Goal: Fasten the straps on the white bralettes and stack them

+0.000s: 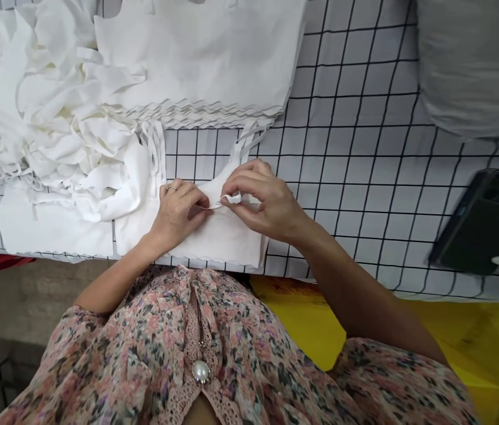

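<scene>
My left hand [178, 212], a ring on one finger, pinches the upper edge of a white fabric piece [225, 241] lying flat near the table's front edge. Close beside it, my right hand [269, 202] has thumb and fingertips closed on a small white fabric strip [232, 199]. A thin stretch of the edge runs between the two hands. Narrow white straps [245, 141] reach up from this piece toward the stacked fabric behind. Part of the piece is hidden under my hands.
A stack of white cut fabric [209, 59] lies at the back. Crumpled white fabric [54, 100] heaps at left, above another flat white piece [54, 227]. A dark phone [483, 221] and a grey cloth-like bundle [475, 65] are at right. Black-grid tablecloth [346, 147] covers the table.
</scene>
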`<state>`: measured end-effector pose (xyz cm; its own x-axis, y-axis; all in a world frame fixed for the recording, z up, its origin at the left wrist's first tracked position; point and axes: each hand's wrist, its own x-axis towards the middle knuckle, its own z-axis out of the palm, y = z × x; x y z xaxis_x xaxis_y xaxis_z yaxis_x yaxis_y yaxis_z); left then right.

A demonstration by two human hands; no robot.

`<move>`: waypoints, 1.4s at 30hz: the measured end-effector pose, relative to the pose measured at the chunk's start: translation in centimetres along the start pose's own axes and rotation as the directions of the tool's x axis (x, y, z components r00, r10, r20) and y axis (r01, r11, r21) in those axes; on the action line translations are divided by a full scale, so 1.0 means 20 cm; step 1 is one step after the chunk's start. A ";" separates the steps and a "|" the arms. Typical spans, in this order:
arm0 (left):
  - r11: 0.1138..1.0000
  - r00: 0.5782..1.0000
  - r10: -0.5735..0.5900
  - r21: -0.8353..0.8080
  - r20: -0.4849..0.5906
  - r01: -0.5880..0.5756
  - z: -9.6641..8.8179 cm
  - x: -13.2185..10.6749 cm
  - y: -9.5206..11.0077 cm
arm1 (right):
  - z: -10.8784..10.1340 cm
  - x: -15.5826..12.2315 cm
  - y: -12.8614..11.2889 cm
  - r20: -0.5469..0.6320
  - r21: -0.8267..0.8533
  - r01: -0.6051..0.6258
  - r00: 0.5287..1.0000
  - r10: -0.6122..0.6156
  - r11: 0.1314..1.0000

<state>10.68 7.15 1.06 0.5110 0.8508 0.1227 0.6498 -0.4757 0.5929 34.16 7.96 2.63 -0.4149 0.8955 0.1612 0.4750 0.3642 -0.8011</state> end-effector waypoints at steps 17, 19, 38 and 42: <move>0.996 0.998 0.057 -0.072 -0.006 -0.058 0.00 -0.02 -0.02 | -0.02 0.00 0.05 0.213 -0.084 0.088 0.975 -0.068 0.993; 0.995 0.998 0.065 -0.080 -0.001 -0.065 0.01 -0.02 -0.02 | -0.03 0.01 0.05 0.225 -0.059 0.080 0.972 -0.065 0.995; 0.994 0.996 0.072 -0.085 0.058 -0.067 0.01 -0.02 -0.03 | -0.05 0.05 0.04 0.302 -0.063 0.104 0.950 -0.080 0.993; 0.993 0.996 0.077 -0.092 0.052 -0.072 0.02 -0.02 -0.04 | -0.05 0.06 0.04 0.318 -0.052 0.112 0.944 -0.090 0.992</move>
<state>10.24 7.00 0.24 0.5881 0.7989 0.1261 0.5571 -0.5131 0.6529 34.78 9.49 2.69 -0.6813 0.7309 0.0409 0.4653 0.4756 -0.7465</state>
